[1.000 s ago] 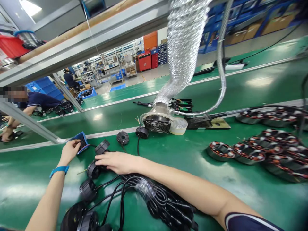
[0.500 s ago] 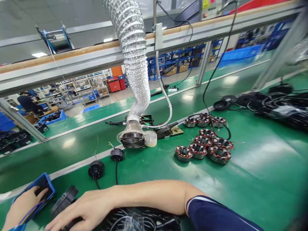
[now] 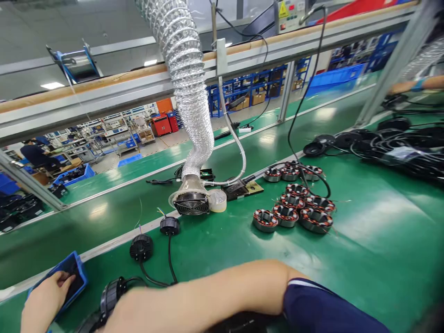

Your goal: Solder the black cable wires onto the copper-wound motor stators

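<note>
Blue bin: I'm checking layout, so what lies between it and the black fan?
Head view: between the bin and fan, two round black parts with cables lie on the green surface.

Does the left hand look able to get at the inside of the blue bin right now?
Probably yes: the left hand reaches into the blue bin through its open top, and nothing visible blocks the way.

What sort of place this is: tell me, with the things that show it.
Probably a factory assembly line: wire-wound rings stand grouped on the green worktop, a foil duct hangs down to a fan, and the left hand reaches into a blue bin.
</note>
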Tool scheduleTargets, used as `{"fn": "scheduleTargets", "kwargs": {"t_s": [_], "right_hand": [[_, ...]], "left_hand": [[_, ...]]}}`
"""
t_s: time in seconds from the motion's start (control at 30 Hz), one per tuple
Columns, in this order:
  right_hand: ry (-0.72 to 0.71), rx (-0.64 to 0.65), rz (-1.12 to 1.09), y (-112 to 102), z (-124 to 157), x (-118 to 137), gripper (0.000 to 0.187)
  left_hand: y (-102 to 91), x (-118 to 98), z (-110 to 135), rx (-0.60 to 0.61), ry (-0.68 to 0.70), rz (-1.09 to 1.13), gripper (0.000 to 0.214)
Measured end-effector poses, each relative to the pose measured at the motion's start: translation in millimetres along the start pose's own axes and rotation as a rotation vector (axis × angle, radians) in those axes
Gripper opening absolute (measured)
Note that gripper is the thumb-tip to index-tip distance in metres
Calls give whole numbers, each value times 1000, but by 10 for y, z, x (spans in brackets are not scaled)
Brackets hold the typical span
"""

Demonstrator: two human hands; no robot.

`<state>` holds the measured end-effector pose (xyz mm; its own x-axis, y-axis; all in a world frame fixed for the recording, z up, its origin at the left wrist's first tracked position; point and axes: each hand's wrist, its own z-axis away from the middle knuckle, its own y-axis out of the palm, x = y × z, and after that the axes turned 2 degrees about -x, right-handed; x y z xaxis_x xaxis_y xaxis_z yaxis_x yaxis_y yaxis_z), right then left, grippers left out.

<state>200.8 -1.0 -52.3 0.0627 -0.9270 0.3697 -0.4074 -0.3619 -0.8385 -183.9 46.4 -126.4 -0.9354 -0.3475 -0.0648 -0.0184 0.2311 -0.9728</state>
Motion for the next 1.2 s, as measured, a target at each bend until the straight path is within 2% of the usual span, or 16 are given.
{"fn": "scheduleTargets", "kwargs": {"t_s": [0.03, 0.07, 0.13, 0.17, 0.2, 0.23, 0.3, 0.47, 0.6, 0.8, 0.93, 1.07, 1.2], "right_hand": [[12, -33, 48, -65, 15, -87, 22], [85, -122, 167, -120, 34, -199, 23], [346, -212, 437, -187, 85, -478, 25], [520, -234, 520, -195, 114, -629, 36], [714, -243, 560, -187, 143, -777, 47], [803, -255, 570, -167, 170, -913, 51], [873, -245, 544, -101, 209, -1132, 49], [822, -222, 359, 47, 158, -1352, 28], [787, -273, 138, 112, -18, -1356, 29], [970, -370, -203, 188, -276, -1567, 46], [1014, -292, -508, 195, -336, -1811, 34], [878, -212, -813, 178, -305, -1993, 34], [672, -202, -1004, 152, -260, -2056, 39]], "left_hand": [[-29, -59, 30, -17, -3, -13, 34], [-61, -120, 61, -32, -2, -27, 33], [-132, -237, 127, -54, -6, -35, 31], [-168, -287, 158, -65, -25, -16, 30], [-203, -327, 188, -73, -50, 20, 30], [-233, -356, 213, -86, -79, 72, 29], [-272, -381, 246, -99, -123, 169, 27], [-247, -278, 221, -102, -169, 286, 24], [-251, -179, 203, -75, -182, 377, 26], [-471, -136, 133, -15, -179, 448, 28], [-591, -223, 29, -20, -185, 428, 33], [-574, -309, -54, -2, -206, 463, 36], [-504, -253, -142, 68, -181, 475, 39]]}}
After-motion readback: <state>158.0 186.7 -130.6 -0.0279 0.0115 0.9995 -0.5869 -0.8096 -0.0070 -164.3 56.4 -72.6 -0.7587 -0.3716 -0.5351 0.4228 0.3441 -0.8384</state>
